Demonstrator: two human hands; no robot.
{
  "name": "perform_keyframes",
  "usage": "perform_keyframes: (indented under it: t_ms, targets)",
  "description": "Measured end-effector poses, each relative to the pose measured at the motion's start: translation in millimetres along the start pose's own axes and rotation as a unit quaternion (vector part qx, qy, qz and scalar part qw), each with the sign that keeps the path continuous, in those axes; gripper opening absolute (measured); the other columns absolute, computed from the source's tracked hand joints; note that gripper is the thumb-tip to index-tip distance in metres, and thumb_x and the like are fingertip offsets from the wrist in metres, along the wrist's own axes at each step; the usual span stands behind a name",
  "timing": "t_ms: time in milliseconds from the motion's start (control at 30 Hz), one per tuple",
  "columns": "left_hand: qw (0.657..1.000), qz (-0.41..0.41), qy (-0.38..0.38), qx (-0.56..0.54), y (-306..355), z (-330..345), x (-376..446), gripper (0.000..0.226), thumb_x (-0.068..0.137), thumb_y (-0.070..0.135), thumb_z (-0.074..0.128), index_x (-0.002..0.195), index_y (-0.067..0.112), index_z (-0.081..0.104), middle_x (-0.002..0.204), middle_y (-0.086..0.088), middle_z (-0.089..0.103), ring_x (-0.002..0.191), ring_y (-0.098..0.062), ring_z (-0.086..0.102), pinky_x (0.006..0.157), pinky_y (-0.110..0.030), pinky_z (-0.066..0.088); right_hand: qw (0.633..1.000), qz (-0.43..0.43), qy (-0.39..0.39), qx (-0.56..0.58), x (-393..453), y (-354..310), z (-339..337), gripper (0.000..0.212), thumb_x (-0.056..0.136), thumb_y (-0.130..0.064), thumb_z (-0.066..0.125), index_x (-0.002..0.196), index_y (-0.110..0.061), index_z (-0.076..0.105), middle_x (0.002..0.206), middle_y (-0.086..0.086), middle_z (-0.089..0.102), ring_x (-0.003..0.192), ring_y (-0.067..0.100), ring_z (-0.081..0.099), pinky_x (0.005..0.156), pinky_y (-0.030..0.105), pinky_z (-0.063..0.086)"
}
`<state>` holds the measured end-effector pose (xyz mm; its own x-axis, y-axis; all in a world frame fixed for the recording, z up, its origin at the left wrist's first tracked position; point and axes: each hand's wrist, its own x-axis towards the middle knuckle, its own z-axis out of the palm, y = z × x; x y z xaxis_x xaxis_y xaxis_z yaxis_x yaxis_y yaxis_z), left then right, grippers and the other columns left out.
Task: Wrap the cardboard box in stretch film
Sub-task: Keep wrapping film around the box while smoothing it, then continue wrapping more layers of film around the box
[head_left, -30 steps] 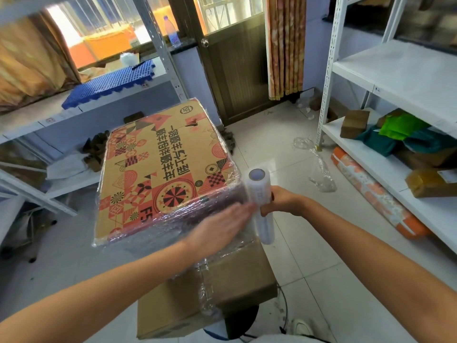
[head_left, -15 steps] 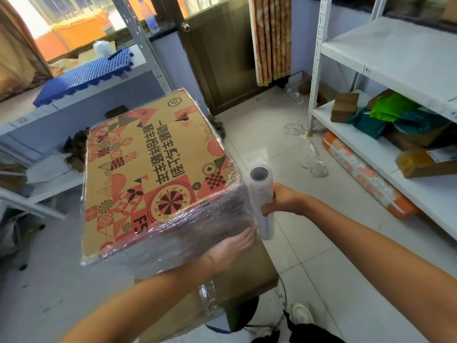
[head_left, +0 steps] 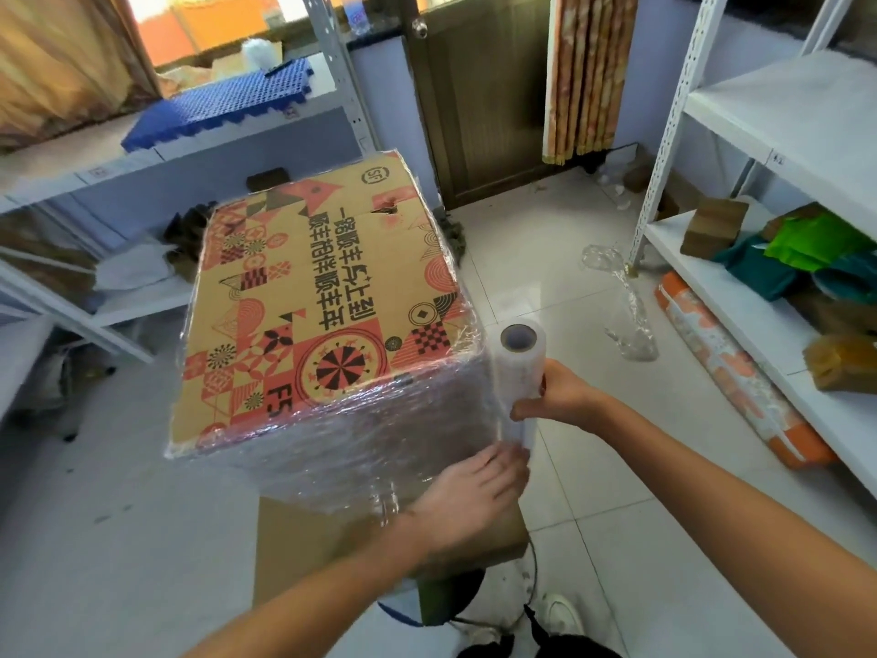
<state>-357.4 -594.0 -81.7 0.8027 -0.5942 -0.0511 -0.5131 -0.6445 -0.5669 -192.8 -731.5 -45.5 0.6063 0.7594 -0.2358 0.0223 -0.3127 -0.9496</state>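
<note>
A printed cardboard box (head_left: 313,296) with red and black patterns rests on a plain brown box (head_left: 332,553). Stretch film covers its near side and top edges. My right hand (head_left: 557,396) grips an upright roll of stretch film (head_left: 519,372) at the box's near right corner. My left hand (head_left: 470,496) lies flat with straight fingers against the film at the lower right of the near side, just below the roll.
White metal shelving (head_left: 759,287) with parcels and green bags stands at the right. An orange patterned roll (head_left: 731,372) and crumpled film (head_left: 626,306) lie on the tiled floor. Another shelf with a blue mat (head_left: 223,102) stands at the left; a brown door (head_left: 479,97) is behind.
My left hand has slid down the wrapped near side toward its lower right corner. The roll stays in my right hand by the corner. The view has shifted a little.
</note>
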Motion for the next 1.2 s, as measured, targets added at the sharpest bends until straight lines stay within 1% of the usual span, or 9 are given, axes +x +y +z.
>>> perform_keyframes:
  t_ms: [67,133,200,267,400,567,900,1067,1200]
  targets:
    - [0.974,-0.178,0.126,-0.053,-1.2,-37.9,-1.9,0.057,0.081,0.026,0.067,0.133,0.009,0.048,0.14,-0.01,0.044,0.137,-0.023,0.035,0.118,-0.039,0.014,1.0,-0.014,0.002,0.012,-1.4,-1.9,1.6,0.032,0.067,-0.002,0.076,0.086,-0.021,0.06,0.078,-0.003,0.06,0.077,0.011,0.058,0.062,0.017,0.047]
    - [0.914,-0.337,0.22,-0.054,-13.4,-66.7,-2.8,0.049,0.092,0.027,0.048,0.136,0.006,0.039,0.142,-0.012,0.037,0.144,-0.022,0.018,0.119,-0.038,0.01,0.999,-0.021,0.008,0.028,-1.6,-2.3,4.7,0.033,0.061,-0.009,0.076,0.089,-0.019,0.062,0.08,-0.002,0.062,0.076,0.011,0.059,0.062,0.017,0.048]
    - [0.858,-0.46,0.224,-0.047,-32.6,-81.3,-3.2,0.051,0.093,0.029,0.043,0.138,0.006,0.036,0.144,-0.012,0.034,0.146,-0.019,0.011,0.119,-0.04,0.01,0.999,-0.027,0.01,0.044,-0.9,-3.5,8.7,0.037,0.056,-0.014,0.071,0.093,-0.015,0.064,0.083,0.001,0.064,0.079,0.012,0.061,0.068,0.023,0.051]
    - [0.839,-0.511,0.181,-0.047,-52.5,-84.5,-5.6,0.056,0.091,0.033,0.046,0.14,0.007,0.038,0.146,-0.012,0.035,0.145,-0.019,0.014,0.119,-0.043,0.01,0.998,-0.044,-0.002,0.043,0.6,-7.3,12.5,0.039,0.058,-0.016,0.07,0.096,-0.015,0.064,0.086,0.002,0.065,0.081,0.011,0.062,0.073,0.029,0.054]
    - [0.83,-0.539,0.121,-0.075,-76.0,-79.5,-23.7,0.053,0.09,0.042,0.046,0.13,0.008,0.056,0.138,-0.014,0.05,0.134,-0.027,0.035,0.117,-0.046,0.014,0.996,-0.071,-0.021,0.042,4.3,-20.7,20.9,0.045,0.053,-0.029,0.074,0.096,-0.022,0.063,0.085,-0.006,0.066,0.08,0.005,0.064,0.072,0.024,0.054]
    - [0.838,-0.519,0.148,-0.081,-92.1,-74.0,-53.7,0.044,0.093,0.046,0.048,0.124,0.02,0.063,0.127,-0.009,0.061,0.119,-0.032,0.052,0.104,-0.046,0.034,0.996,-0.078,-0.029,0.039,-1.4,-26.0,37.1,0.05,0.048,-0.038,0.073,0.095,-0.023,0.062,0.079,-0.012,0.066,0.079,0.007,0.065,0.069,0.022,0.053]
    - [0.835,-0.501,0.183,-0.131,-86.7,-74.7,-87.5,0.042,0.09,0.048,0.052,0.122,0.022,0.064,0.127,-0.005,0.061,0.119,-0.028,0.05,0.099,-0.044,0.037,0.998,-0.061,-0.018,0.025,-16.5,-21.9,66.2,0.056,0.057,-0.038,0.08,0.105,-0.017,0.062,0.089,-0.009,0.069,0.091,0.015,0.067,0.074,0.025,0.053]
    - [0.825,-0.507,0.18,-0.171,-81.1,-75.3,-85.1,0.044,0.084,0.049,0.058,0.118,0.024,0.067,0.127,-0.004,0.06,0.121,-0.026,0.048,0.107,-0.048,0.03,0.994,-0.011,-0.085,-0.071,-25.9,-16.7,61.1,0.055,0.068,-0.024,0.085,0.115,-0.024,0.057,0.101,-0.017,0.066,0.099,0.004,0.062,0.079,0.019,0.052]
    - [0.807,-0.528,0.187,-0.189,-76.7,-80.8,-76.4,0.044,0.079,0.052,0.058,0.108,0.022,0.071,0.123,-0.004,0.062,0.121,-0.027,0.05,0.112,-0.054,0.02,0.981,-0.003,-0.107,-0.164,-21.5,-8.1,42.4,0.055,0.071,-0.024,0.081,0.121,-0.021,0.057,0.116,-0.004,0.062,0.109,0.01,0.058,0.099,0.038,0.049]
